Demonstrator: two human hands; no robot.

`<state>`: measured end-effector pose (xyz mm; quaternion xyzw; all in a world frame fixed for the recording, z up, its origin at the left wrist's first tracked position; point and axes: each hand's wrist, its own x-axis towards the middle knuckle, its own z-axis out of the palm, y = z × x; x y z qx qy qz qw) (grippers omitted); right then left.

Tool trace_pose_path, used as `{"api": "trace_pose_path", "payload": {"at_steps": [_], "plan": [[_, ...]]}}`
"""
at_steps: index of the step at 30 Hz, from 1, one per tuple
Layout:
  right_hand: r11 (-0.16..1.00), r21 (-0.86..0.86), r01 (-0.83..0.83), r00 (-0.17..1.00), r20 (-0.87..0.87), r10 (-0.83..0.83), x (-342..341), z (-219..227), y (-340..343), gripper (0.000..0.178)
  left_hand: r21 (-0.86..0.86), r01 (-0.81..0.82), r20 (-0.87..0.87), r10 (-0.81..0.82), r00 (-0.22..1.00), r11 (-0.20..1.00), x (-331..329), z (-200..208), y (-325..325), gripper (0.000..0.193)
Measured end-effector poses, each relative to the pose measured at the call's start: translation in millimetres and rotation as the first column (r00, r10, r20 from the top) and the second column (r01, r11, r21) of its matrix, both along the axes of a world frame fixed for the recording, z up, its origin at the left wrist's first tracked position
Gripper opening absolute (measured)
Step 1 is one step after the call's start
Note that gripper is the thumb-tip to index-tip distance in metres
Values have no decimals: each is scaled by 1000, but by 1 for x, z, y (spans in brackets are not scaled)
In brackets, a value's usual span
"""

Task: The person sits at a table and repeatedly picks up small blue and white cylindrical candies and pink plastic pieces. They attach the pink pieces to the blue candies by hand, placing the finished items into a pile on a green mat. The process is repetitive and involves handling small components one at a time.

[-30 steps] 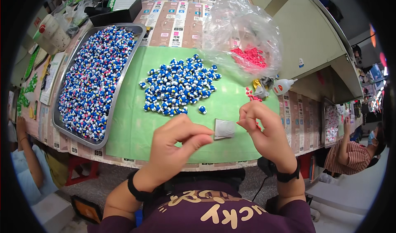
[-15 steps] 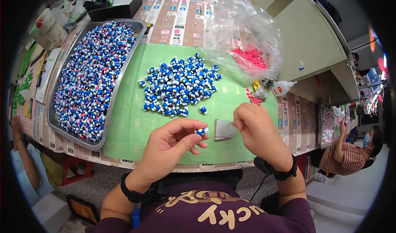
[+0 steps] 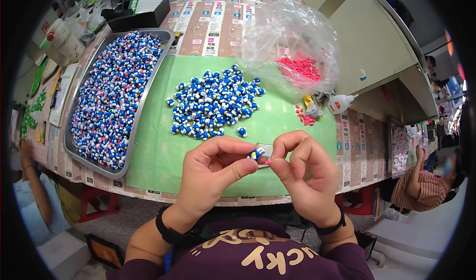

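Between thumb and fingers, my left hand (image 3: 210, 168) grips a small blue-and-white figurine (image 3: 255, 154) with a bit of yellow on it. Close beside it, my right hand (image 3: 311, 178) pinches a tiny pink piece (image 3: 268, 162) at its fingertips, almost at the figurine; I cannot tell if they touch. A pale square block (image 3: 266, 148) lies under the hands, partly hidden. Beyond them a pile of similar figurines (image 3: 213, 101) is spread on a green mat (image 3: 153, 168), with one figurine (image 3: 242, 132) lying apart. Loose pink pieces (image 3: 304, 116) sit to the right of the pile.
At left stands a metal tray (image 3: 145, 101) heaped with figurines. A clear plastic bag (image 3: 263, 37) holds more pink pieces (image 3: 302, 69); a white squeeze bottle (image 3: 341, 103) lies near a cabinet (image 3: 362, 52). A black box (image 3: 141, 20) stands behind the tray. People sit at left and right.
My right hand has moved left from above the pale block to the figurine, and the pink piece now shows in its fingertips. My left hand has shifted slightly right with the figurine.
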<state>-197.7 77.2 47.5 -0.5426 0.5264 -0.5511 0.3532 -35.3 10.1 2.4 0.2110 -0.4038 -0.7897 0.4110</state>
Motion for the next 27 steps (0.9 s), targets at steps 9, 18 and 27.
{"api": "trace_pose_path", "payload": {"at_steps": [9,18,27], "plan": [[993,-101,57,957,-279,-83,7,-4,2,27,-438,-131,141,212,967,889,-2,-1,8,22],[998,43,-40,999,22,39,-10,-6,-1,36,-761,-90,171,332,928,643,36,16,-25,21],[939,82,335,935,-154,-320,-95,-10,33,24,-818,-125,529,820,216,561,147,7,-97,18]]}}
